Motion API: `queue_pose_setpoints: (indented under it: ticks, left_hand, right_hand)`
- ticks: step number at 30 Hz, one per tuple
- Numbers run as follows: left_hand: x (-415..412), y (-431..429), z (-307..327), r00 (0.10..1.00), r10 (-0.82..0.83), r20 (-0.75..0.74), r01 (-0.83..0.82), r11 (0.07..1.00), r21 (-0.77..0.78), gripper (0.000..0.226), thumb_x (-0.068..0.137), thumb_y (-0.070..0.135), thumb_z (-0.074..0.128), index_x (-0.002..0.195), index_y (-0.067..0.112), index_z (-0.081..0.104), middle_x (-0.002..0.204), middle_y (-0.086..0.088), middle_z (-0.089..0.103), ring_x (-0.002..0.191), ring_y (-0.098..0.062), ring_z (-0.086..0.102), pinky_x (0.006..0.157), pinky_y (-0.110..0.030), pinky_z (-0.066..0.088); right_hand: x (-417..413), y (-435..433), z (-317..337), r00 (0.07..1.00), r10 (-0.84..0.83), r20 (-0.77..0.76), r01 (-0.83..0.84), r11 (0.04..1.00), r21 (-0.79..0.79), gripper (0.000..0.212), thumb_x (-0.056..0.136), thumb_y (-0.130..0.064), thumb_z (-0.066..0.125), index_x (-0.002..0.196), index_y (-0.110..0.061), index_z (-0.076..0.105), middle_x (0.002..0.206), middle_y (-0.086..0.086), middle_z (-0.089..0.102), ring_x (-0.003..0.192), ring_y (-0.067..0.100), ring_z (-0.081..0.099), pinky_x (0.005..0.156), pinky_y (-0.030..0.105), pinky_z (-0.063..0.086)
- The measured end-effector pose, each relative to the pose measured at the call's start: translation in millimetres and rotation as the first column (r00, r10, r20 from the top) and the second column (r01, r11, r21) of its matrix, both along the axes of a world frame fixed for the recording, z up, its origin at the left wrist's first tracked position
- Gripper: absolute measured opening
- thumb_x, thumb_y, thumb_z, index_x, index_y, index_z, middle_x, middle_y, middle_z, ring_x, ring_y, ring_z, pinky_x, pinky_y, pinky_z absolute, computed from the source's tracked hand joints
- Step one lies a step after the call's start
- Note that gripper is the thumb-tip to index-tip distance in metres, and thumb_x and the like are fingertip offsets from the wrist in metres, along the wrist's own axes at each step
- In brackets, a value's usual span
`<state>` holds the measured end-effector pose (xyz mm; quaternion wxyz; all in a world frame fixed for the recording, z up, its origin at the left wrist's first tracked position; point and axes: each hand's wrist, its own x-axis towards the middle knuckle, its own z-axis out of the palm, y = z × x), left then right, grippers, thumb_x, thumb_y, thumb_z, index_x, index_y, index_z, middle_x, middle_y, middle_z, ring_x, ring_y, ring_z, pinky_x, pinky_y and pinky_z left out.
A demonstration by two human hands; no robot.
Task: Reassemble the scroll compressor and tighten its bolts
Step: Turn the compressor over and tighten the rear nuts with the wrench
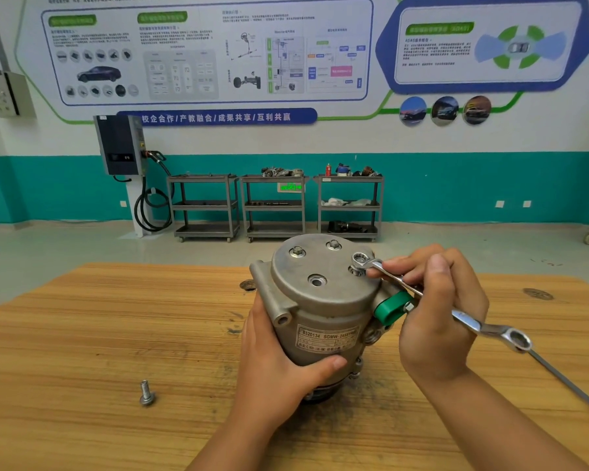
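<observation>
The grey scroll compressor (320,300) stands upright on the wooden table (116,334), its round end cover facing up. Two bolts (297,250) (334,245) sit in the cover's far holes. The near centre hole (317,280) holds no bolt. My left hand (279,362) grips the compressor body from the left, thumb across its label. My right hand (436,314) holds a chrome ring spanner (470,322) by its shank. The spanner's ring end (361,259) hovers just above a threaded bolt (356,270) in the right hole. A green plastic cap (390,305) sticks out on the compressor's right side.
A loose flanged bolt (147,393) lies on the table at the front left. A thin dark rod (572,385) runs off the right edge behind the spanner. Three metal trolleys (274,205) and a wall-mounted charger (121,146) stand against the far wall.
</observation>
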<state>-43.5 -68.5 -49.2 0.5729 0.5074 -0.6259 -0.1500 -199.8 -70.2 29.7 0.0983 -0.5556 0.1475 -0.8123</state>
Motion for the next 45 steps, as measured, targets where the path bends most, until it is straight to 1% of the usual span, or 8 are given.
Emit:
queue_pose_setpoints:
  ticks: [9,15,20,26,31,37,43,45]
  left_hand:
    - [-2.0,-0.8,1.2,1.0,-0.013,0.001,0.013,1.0,-0.007,0.126,0.037,0.077,0.076,0.144,0.044,0.02,0.136,0.026,0.039,0.128,0.004,0.035,0.099,-0.025,0.034]
    - [0.3,-1.6,-0.2,1.0,-0.023,0.015,0.023,0.999,-0.027,0.123,0.038,0.072,0.076,0.144,0.046,0.019,0.134,0.034,0.034,0.126,0.014,0.03,0.093,-0.008,0.029]
    - [3.3,-3.0,-1.2,0.999,-0.034,0.017,0.035,0.999,-0.032,0.124,0.039,0.071,0.077,0.145,0.039,0.023,0.133,0.033,0.036,0.126,0.012,0.032,0.093,-0.009,0.03]
    - [2.9,-3.3,-1.5,0.999,-0.027,0.027,0.028,0.999,-0.035,0.124,0.039,0.074,0.075,0.146,0.041,0.021,0.133,0.035,0.035,0.127,0.014,0.03,0.091,-0.002,0.029]
    - [2.5,-3.2,-2.1,1.0,-0.023,0.018,0.024,0.999,-0.035,0.124,0.038,0.075,0.075,0.145,0.044,0.018,0.132,0.04,0.031,0.125,0.018,0.027,0.091,-0.004,0.028]
    - [1.6,-3.0,-2.4,1.0,-0.026,0.012,0.026,0.999,-0.039,0.124,0.039,0.074,0.076,0.144,0.044,0.018,0.133,0.037,0.032,0.127,0.015,0.028,0.093,-0.011,0.03]
    - [-0.2,-3.1,-0.6,1.0,-0.022,0.011,0.023,0.998,-0.057,0.123,0.037,0.078,0.074,0.142,0.05,0.016,0.13,0.042,0.031,0.124,0.018,0.028,0.091,-0.011,0.031]
    - [0.8,-3.1,-1.2,0.999,-0.032,0.006,0.032,0.998,-0.057,0.127,0.037,0.083,0.072,0.145,0.045,0.018,0.13,0.042,0.032,0.125,0.016,0.03,0.093,-0.012,0.031]
  right_hand:
    - [-6.6,-0.4,0.0,0.917,-0.33,-0.223,0.289,0.937,-0.197,0.029,0.102,-0.038,0.037,0.085,-0.028,0.057,0.074,-0.012,0.058,0.071,0.019,0.064,0.06,0.033,0.049]
    - [-13.3,-5.2,9.4,0.996,0.073,0.058,-0.08,0.988,0.129,0.046,0.097,-0.034,0.035,0.059,-0.025,0.058,0.065,-0.004,0.068,0.061,0.017,0.067,0.063,0.026,0.053]
    - [-26.5,-14.9,21.2,0.882,0.435,0.18,-0.47,0.826,0.312,0.057,0.101,-0.025,0.033,0.053,-0.021,0.062,0.061,0.004,0.065,0.057,0.019,0.064,0.059,0.025,0.054]
    - [-31.2,-21.8,18.6,0.783,0.532,0.321,-0.621,0.676,0.397,0.058,0.101,-0.028,0.032,0.05,-0.017,0.059,0.062,0.005,0.063,0.055,0.018,0.063,0.057,0.023,0.053]
    - [-21.7,-18.8,8.5,0.864,0.414,0.286,-0.492,0.811,0.316,0.049,0.094,-0.021,0.042,0.049,-0.02,0.062,0.061,-0.001,0.065,0.063,0.015,0.066,0.063,0.027,0.055]
    - [-24.8,-12.7,3.1,0.988,0.089,-0.125,-0.082,0.995,0.061,0.023,0.08,-0.018,0.047,0.062,-0.022,0.061,0.068,-0.009,0.064,0.071,0.015,0.063,0.065,0.028,0.051]
    - [-18.0,-1.4,6.8,0.843,-0.327,-0.426,0.233,0.937,-0.26,0.021,0.078,-0.007,0.051,0.06,0.002,0.058,0.066,0.016,0.061,0.072,0.01,0.059,0.063,0.017,0.047]
    - [-16.2,2.2,8.3,0.786,-0.421,-0.453,0.3,0.9,-0.317,0.022,0.076,-0.009,0.054,0.059,0.005,0.059,0.065,0.017,0.061,0.068,0.018,0.061,0.056,0.026,0.049]
